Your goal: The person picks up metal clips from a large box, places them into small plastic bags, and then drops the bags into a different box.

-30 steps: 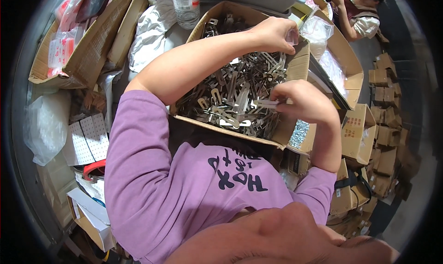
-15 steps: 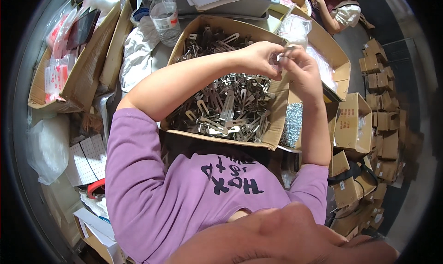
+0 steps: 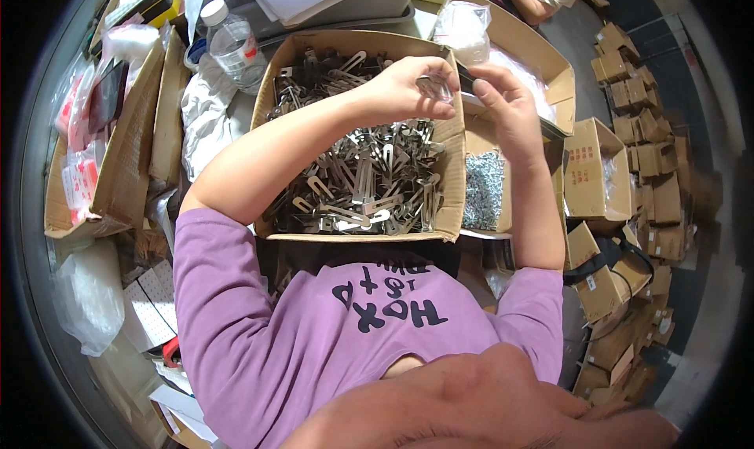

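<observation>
My left hand (image 3: 415,90) is over the far right part of a cardboard box (image 3: 449,190) full of flat silver metal clips (image 3: 363,178). Its fingers curl around a few shiny metal clips (image 3: 436,88); their exact number cannot be made out. Just to the right, beyond the box's right wall, is my right hand (image 3: 510,107). Its thumb and fingertips point toward the left hand with a gap between them, and nothing shows in it. The two hands are apart.
Right of the clip box, a tray of small silver metal pieces (image 3: 484,190) stands near a carton with clear bags (image 3: 561,64). A plastic bottle (image 3: 234,48) and white cloth (image 3: 206,107) lie at the far left. Cartons (image 3: 660,174) are stacked at right; another person's arm (image 3: 525,0) shows at the top.
My hands were together, fingertips meeting over the box's far right corner; now they have separated, the right thumb and fingers parted. The whole view has shifted slightly.
</observation>
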The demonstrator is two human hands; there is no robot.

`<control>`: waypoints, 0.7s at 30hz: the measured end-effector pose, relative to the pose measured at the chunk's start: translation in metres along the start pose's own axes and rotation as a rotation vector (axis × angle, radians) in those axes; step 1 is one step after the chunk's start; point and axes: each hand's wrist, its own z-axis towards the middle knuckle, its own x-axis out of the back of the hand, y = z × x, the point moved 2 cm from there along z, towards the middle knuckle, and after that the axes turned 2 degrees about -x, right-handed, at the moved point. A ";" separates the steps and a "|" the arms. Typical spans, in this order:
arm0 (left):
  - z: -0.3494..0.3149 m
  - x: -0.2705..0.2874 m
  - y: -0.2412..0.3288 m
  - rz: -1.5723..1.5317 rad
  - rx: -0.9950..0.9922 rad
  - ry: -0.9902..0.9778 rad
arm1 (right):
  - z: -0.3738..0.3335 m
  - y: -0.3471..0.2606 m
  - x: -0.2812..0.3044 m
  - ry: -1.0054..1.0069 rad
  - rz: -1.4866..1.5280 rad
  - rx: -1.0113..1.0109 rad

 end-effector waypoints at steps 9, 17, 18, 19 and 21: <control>-0.001 -0.004 0.004 -0.033 0.031 -0.018 | -0.046 0.065 0.060 -0.329 -1.559 -0.100; -0.002 -0.005 0.000 -0.110 0.051 -0.063 | -0.043 0.057 0.075 -0.181 -1.172 -0.185; -0.001 -0.005 -0.002 -0.130 0.074 -0.059 | -0.044 0.057 0.075 -0.242 -1.226 -0.150; -0.001 -0.005 -0.003 -0.129 0.073 -0.060 | -0.046 0.058 0.074 -0.304 -1.279 -0.114; -0.001 -0.006 -0.003 -0.139 0.073 -0.088 | -0.051 0.061 0.066 -0.407 -1.358 -0.126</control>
